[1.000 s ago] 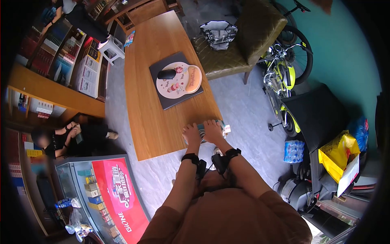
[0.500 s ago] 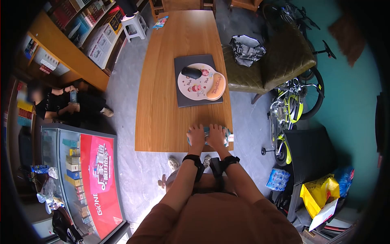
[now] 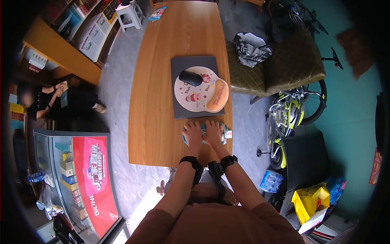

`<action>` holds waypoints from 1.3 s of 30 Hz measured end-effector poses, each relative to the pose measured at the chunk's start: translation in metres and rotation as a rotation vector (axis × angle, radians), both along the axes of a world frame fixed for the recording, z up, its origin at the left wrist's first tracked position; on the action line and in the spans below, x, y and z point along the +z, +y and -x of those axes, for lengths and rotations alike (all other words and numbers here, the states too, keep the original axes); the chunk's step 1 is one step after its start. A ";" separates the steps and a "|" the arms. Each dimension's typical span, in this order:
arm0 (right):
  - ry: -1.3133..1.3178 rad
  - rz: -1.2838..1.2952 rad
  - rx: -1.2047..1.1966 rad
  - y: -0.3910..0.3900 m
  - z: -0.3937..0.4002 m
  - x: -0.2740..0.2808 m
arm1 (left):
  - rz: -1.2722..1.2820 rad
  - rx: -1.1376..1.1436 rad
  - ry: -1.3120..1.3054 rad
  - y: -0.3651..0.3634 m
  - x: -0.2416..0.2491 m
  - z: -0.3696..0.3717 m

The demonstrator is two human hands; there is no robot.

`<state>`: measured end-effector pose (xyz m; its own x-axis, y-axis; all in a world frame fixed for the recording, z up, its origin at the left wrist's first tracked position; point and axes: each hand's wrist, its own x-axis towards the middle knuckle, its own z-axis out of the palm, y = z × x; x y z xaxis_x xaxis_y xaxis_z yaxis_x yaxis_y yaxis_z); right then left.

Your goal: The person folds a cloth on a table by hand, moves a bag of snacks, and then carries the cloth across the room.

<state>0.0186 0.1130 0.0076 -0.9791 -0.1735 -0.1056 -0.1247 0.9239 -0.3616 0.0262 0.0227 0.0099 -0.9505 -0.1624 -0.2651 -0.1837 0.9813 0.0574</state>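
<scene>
Both of my hands rest side by side on a teal, rolled-looking item [image 3: 224, 133] with a white tag, near the front edge of the wooden table [image 3: 154, 101]. My left hand [image 3: 193, 134] is curled over its left part, and my right hand [image 3: 213, 132] grips it just right of the middle. What the item is cannot be made out. Just beyond lies a dark grey flat board [image 3: 176, 97], bearing a round cartoon mouse pad [image 3: 191, 103] with an orange wrist rest and a black mouse [image 3: 190, 78].
A colourful packet [image 3: 157, 14] lies at the table's far left. To the right are a green armchair [image 3: 294, 61] with a patterned bag [image 3: 252, 51] and a bicycle [image 3: 292, 114]. On the left, a person [image 3: 44, 99] sits behind a glass display counter [image 3: 91, 175].
The view has shifted forward, so the table's front edge appears lower. My hands remain on the teal item. The seated person's hands have moved.
</scene>
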 end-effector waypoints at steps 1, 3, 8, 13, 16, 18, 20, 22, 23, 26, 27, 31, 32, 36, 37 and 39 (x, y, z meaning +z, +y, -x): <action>-0.004 0.000 -0.010 0.000 0.004 0.000 | 0.001 0.014 -0.053 0.001 -0.003 0.005; -0.043 -0.033 0.010 0.000 0.013 0.000 | -0.001 0.012 -0.036 0.001 -0.007 0.010; -0.067 -0.053 0.057 0.001 0.023 0.002 | 0.038 0.060 0.043 0.003 -0.003 0.016; -0.097 -0.070 0.059 0.000 0.030 0.001 | 0.050 0.058 -0.038 0.004 -0.015 0.021; -0.073 -0.083 0.067 0.000 0.031 0.001 | 0.033 0.050 -0.036 0.003 -0.014 0.022; -0.039 -0.090 0.073 0.001 0.030 -0.005 | 0.019 0.052 -0.041 0.002 -0.014 0.023; -0.020 -0.076 0.069 0.001 0.029 -0.006 | 0.077 0.032 0.092 0.003 -0.018 0.020; 0.015 -0.075 0.076 0.001 0.028 -0.008 | 0.090 0.036 0.132 0.003 -0.019 0.018; 0.035 -0.069 0.076 0.002 0.027 -0.009 | 0.097 0.037 0.170 0.004 -0.020 0.017; 0.028 -0.087 0.078 0.003 0.019 -0.009 | 0.036 0.045 0.127 0.004 -0.014 0.012; 0.044 -0.076 0.075 0.003 0.015 -0.008 | 0.036 0.049 0.132 0.003 -0.014 0.007; 0.028 -0.085 0.111 0.001 -0.004 -0.004 | 0.024 0.047 0.157 0.000 -0.015 -0.016; 0.035 -0.083 0.124 0.000 -0.014 -0.004 | 0.022 0.053 0.155 -0.002 -0.016 -0.026; 0.020 -0.088 0.156 -0.010 -0.042 0.002 | 0.078 0.077 0.243 -0.010 -0.025 -0.056; 0.018 -0.088 0.167 -0.014 -0.048 0.002 | 0.064 0.076 0.221 -0.015 -0.027 -0.062; 0.019 -0.087 0.191 -0.025 -0.060 -0.002 | 0.051 0.089 0.203 -0.026 -0.026 -0.077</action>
